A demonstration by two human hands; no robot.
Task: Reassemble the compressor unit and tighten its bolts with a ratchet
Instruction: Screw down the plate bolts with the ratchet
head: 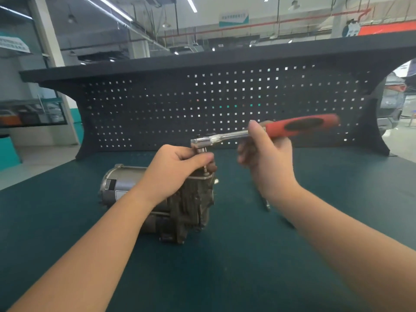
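The compressor unit (186,206) lies on its side on the green bench mat, its silver motor can (121,183) to the left and dark finned housing to the right. My left hand (180,163) rests on top of the housing and pinches the socket and bolt under the ratchet's head. The ratchet (227,138) has a chrome shaft and a red-and-black handle (301,126), held level above the unit. My right hand (267,158) grips it where the shaft meets the handle. The bolt is mostly hidden by my left fingers.
A thin metal tool (266,204) lies on the mat (225,278) just right of the unit, partly under my right wrist. A black pegboard (202,104) stands upright along the back of the bench. Workshop floor shows beyond both ends.
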